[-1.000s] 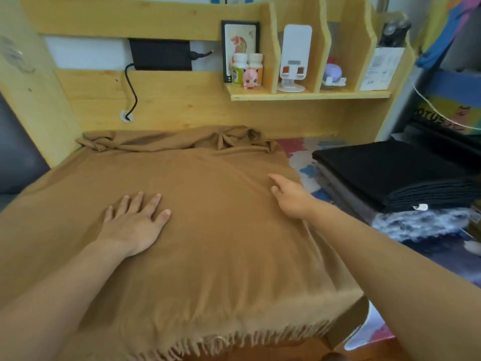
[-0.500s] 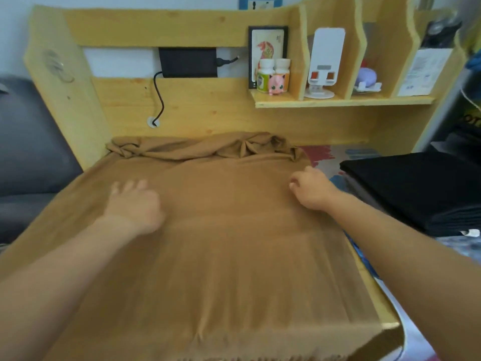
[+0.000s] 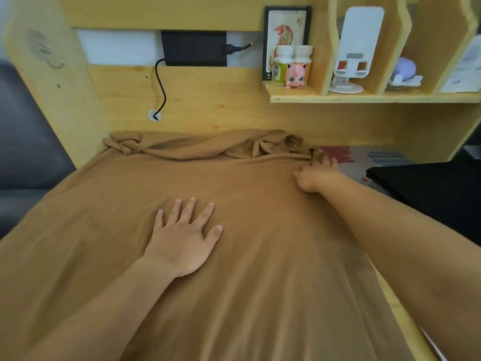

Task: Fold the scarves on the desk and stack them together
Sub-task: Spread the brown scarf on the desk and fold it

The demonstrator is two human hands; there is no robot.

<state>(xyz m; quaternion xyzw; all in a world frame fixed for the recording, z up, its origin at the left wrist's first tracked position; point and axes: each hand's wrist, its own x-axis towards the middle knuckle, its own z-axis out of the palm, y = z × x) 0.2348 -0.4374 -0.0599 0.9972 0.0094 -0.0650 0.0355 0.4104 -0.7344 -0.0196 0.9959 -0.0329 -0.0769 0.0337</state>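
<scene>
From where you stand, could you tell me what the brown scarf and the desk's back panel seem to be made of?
The brown scarf looks like a soft, matte knit or woven cloth, perhaps wool or acrylic: it bunches into limp folds along its far edge. The desk's back panel looks like pale pine with a smooth, light finish: grain lines and small knots show.

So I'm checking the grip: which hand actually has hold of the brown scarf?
The right hand, at the brown scarf's bunched far right corner, fingers curled into the cloth. The left hand only rests flat mid-scarf, fingers spread.
</scene>
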